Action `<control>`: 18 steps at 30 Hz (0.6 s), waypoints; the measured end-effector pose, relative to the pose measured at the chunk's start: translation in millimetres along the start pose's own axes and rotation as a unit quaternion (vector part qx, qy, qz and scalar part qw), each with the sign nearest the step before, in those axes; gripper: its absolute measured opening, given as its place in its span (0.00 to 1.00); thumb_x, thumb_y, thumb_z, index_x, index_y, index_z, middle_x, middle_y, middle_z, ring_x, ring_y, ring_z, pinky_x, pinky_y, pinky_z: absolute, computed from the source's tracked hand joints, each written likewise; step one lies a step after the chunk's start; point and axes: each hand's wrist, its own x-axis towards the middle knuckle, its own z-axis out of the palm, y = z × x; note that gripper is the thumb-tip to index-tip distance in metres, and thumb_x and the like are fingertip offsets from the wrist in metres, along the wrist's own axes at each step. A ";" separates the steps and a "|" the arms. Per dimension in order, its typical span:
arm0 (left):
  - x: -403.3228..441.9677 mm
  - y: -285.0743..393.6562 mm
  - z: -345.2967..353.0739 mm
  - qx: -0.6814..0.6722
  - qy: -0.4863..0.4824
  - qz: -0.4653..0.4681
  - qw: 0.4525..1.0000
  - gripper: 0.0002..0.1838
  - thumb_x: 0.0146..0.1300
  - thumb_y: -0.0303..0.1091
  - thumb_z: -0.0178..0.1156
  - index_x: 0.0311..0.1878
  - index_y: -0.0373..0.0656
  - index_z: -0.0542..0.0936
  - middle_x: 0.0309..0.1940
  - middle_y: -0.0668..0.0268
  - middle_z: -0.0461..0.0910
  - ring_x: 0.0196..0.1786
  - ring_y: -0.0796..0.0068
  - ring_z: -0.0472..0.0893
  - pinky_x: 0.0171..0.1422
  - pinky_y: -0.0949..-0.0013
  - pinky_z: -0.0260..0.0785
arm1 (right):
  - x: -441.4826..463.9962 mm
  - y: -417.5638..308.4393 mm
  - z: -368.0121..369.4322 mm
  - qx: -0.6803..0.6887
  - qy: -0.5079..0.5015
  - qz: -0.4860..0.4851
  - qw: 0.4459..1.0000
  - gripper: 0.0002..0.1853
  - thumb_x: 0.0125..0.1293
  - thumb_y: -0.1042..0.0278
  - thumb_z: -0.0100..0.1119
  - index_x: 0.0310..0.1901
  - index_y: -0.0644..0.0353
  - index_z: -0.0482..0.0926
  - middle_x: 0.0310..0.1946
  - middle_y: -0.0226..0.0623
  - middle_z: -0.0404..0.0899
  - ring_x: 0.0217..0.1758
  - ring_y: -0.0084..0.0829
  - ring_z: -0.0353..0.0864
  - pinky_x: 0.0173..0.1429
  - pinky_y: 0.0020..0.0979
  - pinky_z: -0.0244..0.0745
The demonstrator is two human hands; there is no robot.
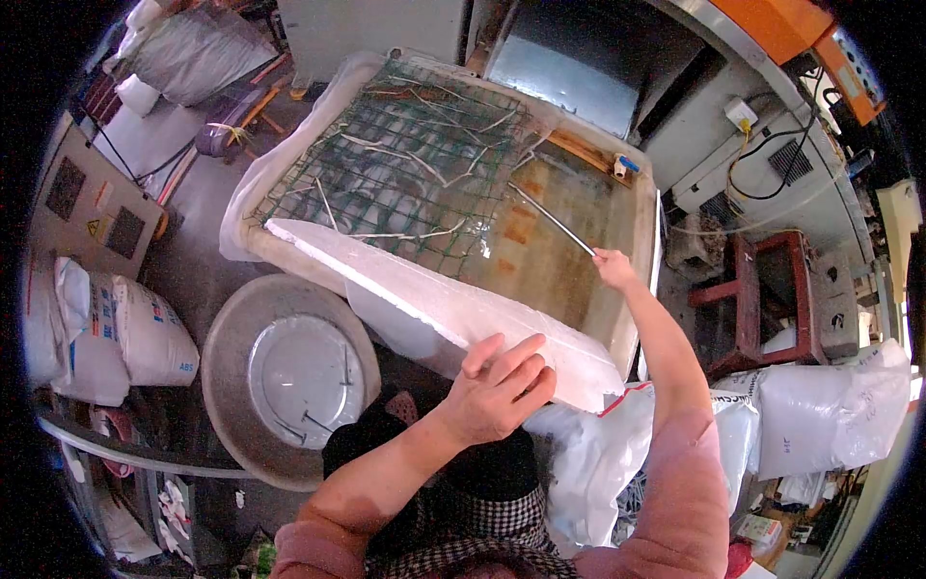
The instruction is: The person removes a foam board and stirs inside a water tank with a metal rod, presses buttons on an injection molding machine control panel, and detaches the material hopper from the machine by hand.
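Note:
My right hand point(614, 268) is wrapped round the near end of a thin metal rod point(557, 221). The rod slants away to the left over a large water-filled tub point(641, 227), its far tip by the edge of a green net point(424, 145). Pale strips lie across the net, which covers the tub's left part. A long white foam board point(444, 299) lies along the tub's near side. My left hand point(502, 391) is at this board's near edge with its fingers apart, holding nothing; whether they touch the board I cannot tell.
A round grey basin point(227, 352) with T-shaped metal pieces inside stands at the left. White sacks point(154, 333) are beyond it, with more plastic bags point(830, 415) at the right. A red-brown metal frame point(748, 299) stands right of the tub. A blue-handled valve point(625, 164) sits at the tub's far corner.

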 end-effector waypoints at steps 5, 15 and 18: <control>0.1 -2.1 -1.6 -0.022 0.006 -0.025 0.999 0.06 0.51 0.35 0.52 0.31 0.49 0.76 0.33 0.72 0.73 0.55 0.76 0.70 0.64 0.60 0.44 | -10.2 10.9 -22.4 0.018 -0.015 0.035 0.999 0.15 0.61 0.62 0.52 0.50 0.53 0.76 0.43 0.48 0.78 0.48 0.43 0.77 0.54 0.34 0.70; -3.0 1.4 -3.1 -0.020 0.015 -0.016 1.000 0.05 0.52 0.34 0.52 0.31 0.48 0.77 0.33 0.70 0.73 0.54 0.75 0.71 0.65 0.60 0.45 | -95.8 60.9 -113.7 0.023 -0.021 -0.053 0.998 0.15 0.62 0.64 0.50 0.49 0.55 0.76 0.38 0.51 0.78 0.44 0.46 0.77 0.48 0.37 0.71; -2.7 4.1 -1.3 -0.007 0.024 -0.015 1.000 0.05 0.52 0.34 0.52 0.30 0.49 0.77 0.33 0.71 0.73 0.53 0.75 0.72 0.65 0.60 0.45 | -92.8 69.8 -104.9 0.017 -0.030 -0.053 0.998 0.14 0.62 0.65 0.51 0.49 0.55 0.76 0.38 0.50 0.78 0.43 0.44 0.79 0.48 0.35 0.72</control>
